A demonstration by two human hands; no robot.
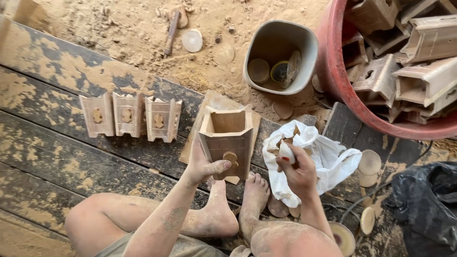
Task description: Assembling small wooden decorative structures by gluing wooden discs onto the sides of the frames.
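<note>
Head view: the left hand (202, 166) grips an upright hollow wooden box (227, 140) on dark planks, thumb pressing a round wooden knob (231, 157) on its front. The right hand (297, 172), just beside it, pinches a small white bottle (285, 153) over a white bag (328, 159). Three similar carved wooden pieces (129, 116) stand in a row to the left.

bright, even daylight from above; shadows are soft and short. the white crumpled cloth (328, 157) glares slightly. focus is sharp at centre, while the worn dark wooden planks (57, 143) bend at the left edge.
</note>
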